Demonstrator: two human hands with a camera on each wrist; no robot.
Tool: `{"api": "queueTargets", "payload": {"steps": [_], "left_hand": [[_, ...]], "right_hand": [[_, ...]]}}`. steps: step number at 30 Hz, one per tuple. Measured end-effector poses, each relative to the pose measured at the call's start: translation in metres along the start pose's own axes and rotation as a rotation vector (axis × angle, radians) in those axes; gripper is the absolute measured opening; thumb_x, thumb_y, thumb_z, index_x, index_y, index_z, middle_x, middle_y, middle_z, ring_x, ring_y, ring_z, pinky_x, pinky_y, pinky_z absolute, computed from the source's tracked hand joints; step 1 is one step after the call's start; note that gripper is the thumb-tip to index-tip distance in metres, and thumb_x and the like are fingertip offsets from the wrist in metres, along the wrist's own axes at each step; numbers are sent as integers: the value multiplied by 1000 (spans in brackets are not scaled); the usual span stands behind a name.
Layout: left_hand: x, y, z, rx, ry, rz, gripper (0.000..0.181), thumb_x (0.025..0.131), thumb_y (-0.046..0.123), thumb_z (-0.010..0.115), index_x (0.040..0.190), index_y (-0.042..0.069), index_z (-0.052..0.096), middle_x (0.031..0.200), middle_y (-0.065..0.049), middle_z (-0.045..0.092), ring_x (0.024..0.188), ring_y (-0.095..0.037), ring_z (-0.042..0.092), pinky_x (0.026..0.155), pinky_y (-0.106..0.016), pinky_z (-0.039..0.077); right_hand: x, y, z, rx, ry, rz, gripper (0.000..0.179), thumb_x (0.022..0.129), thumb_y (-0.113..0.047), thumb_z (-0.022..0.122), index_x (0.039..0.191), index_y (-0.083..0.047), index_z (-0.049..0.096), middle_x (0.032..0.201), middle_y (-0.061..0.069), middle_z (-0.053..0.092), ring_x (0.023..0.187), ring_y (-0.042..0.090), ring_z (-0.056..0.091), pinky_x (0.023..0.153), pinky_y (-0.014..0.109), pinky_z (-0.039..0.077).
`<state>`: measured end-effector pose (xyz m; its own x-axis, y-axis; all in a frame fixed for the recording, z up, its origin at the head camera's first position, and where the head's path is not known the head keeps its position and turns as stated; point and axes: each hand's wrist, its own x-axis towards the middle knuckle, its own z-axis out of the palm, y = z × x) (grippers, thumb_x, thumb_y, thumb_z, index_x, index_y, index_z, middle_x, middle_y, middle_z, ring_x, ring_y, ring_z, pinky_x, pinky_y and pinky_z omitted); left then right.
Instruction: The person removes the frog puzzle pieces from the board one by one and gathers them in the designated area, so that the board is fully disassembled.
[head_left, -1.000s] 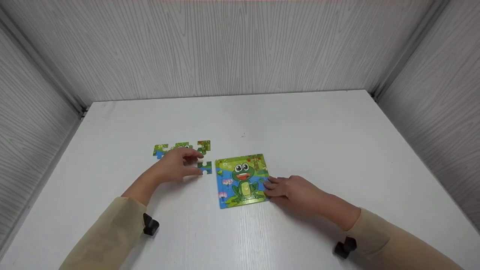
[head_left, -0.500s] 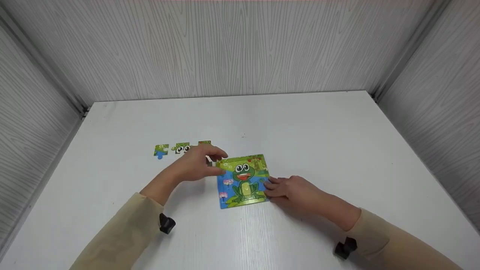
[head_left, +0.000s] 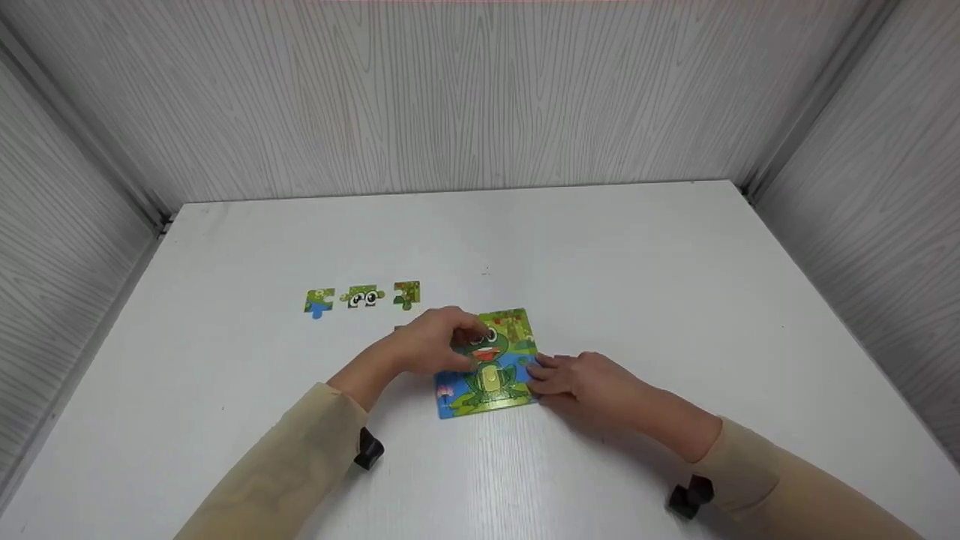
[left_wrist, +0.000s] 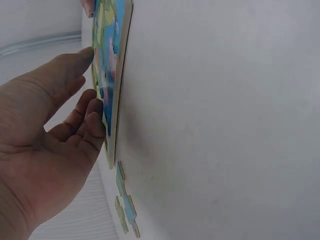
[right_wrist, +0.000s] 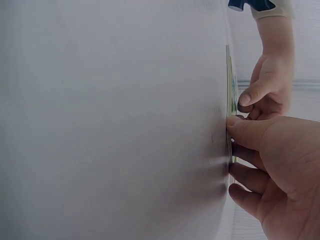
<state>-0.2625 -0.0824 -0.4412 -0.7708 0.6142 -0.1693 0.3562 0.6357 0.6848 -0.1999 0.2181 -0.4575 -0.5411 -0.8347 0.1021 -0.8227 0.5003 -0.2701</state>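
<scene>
A square frog puzzle point(head_left: 491, 386) lies on the white table in its frame. Over its upper left part reaches my left hand point(head_left: 435, 341), thumb and fingers spread apart above the picture and no piece showing between them. In the left wrist view the left fingertips point(left_wrist: 95, 117) are right at the face of the puzzle point(left_wrist: 114, 65). My right hand point(head_left: 592, 382) rests its fingers on the right edge of the puzzle. The right wrist view shows its thumb point(right_wrist: 242, 129) against that edge. The left hand hides the puzzle's upper left corner.
Left of the puzzle, three loose jigsaw pieces lie in a row: a green-and-blue one point(head_left: 319, 300), one with frog eyes point(head_left: 363, 297) and a green one point(head_left: 407, 293). Another piece point(head_left: 398, 328) peeks out behind the left hand. Grey wood-grain panels point(head_left: 465, 97) enclose the table.
My left hand has moved right, from beside the loose pieces to over the puzzle, uncovering the row of pieces. The right hand and the puzzle have stayed in place.
</scene>
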Motion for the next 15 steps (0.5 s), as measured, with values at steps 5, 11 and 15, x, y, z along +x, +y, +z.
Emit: {"api": "queueTargets", "payload": {"steps": [5,11,15], "left_hand": [[2,-1,1,14,-22,-23,47,94,15,83,138,13,69,119,1,63,108,-18,59,103,-40,51],[3,-2,0,39,-48,5,51,95,16,82,143,11,66,122,-2,63,113,-20,59,106,-42,49],[3,-2,1,39,-53,18,51,95,15,82,143,10,66,124,-3,63,114,-21,59,106,-43,49]], "right_hand": [[1,0,-1,24,11,6,36,98,-6,74,133,-6,74,138,15,67,129,34,64,87,47,61],[1,-3,-4,19,-21,36,36,100,-12,73,136,-8,72,142,14,64,132,33,62,100,50,56],[1,-7,-9,2,-42,33,39,100,-13,75,137,-5,71,144,15,64,134,34,61,108,51,49]]}}
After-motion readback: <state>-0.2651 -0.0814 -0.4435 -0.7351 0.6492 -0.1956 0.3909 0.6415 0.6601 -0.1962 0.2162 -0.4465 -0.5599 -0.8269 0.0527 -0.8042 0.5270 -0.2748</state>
